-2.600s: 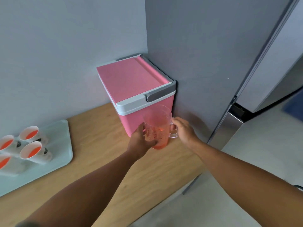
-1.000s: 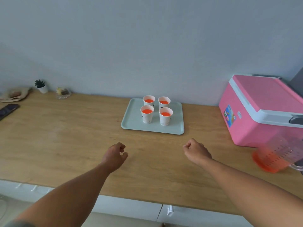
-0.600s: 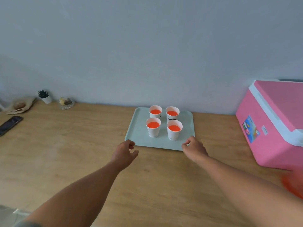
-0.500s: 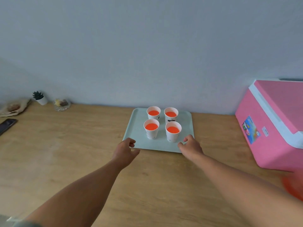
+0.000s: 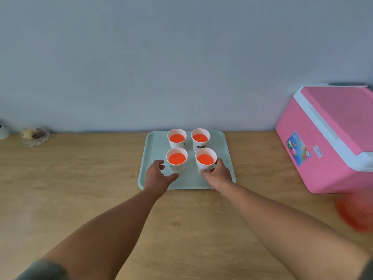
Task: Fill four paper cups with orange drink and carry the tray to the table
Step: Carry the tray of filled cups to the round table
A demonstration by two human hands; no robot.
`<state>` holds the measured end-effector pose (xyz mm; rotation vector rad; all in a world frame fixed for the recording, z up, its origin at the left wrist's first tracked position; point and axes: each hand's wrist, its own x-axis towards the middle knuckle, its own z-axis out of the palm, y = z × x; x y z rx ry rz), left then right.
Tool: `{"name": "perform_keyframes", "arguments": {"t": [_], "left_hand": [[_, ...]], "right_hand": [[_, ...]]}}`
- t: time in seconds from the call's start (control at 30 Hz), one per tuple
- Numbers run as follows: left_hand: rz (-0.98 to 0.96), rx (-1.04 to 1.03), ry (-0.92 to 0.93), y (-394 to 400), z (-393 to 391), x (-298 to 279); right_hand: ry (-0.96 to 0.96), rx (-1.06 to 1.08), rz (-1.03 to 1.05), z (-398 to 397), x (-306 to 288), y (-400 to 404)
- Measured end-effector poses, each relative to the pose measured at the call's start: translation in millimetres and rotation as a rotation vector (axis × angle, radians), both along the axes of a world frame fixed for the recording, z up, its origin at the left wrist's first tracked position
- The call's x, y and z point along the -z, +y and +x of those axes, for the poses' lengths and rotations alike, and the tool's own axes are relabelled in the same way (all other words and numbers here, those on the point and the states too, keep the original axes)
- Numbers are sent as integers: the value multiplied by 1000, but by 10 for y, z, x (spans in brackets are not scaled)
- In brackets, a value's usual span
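Now the filling looks done: four white paper cups, each holding orange drink, stand in a two-by-two cluster on the pale mint-green rectangular plastic tray, which lies flat on the light wooden counter directly ahead of both hands. The near-left cup sits just beyond the left hand's fingertips, the near-right cup against the right hand, and the far-left cup and far-right cup stand behind them, nearer the wall.

The left hand hovers over the tray's near-left part, open, fingers loosely curled and thumb spread toward the near-left cup without clearly touching it. The right hand is over the near-right part, its fingers curved around the base of the near-right cup; whether it truly grips the cup or only rests against it I cannot tell. Both forearms reach straight forward, palms down, roughly parallel.

To the right of the right hand stands a pink plastic cooler box with a white band, and a blurred orange jug sits near the right forearm.

The step in hand seems to be a last nudge of the cups before lifting. Done well, it means centring them, then sliding each hand outward to opposite short edges, gripping under the rim, and raising both sides together, level and slowly, since the cups are fairly full and light paper tips easily.
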<state>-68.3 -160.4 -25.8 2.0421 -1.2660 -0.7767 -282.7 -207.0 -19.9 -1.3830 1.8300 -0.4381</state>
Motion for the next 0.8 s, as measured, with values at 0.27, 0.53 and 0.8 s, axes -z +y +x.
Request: {"name": "perform_keyframes", "arguments": {"t": [0.27, 0.53, 0.8], "left_hand": [[-12, 71, 68, -168, 20, 23], [-12, 101, 63, -192, 16, 44], [-9, 113, 57, -164, 56, 83]], "right_hand": [[-12, 56, -33, 111, 66, 18], [-42, 101, -40, 215, 96, 49], [-76, 111, -20, 265, 133, 104]]}}
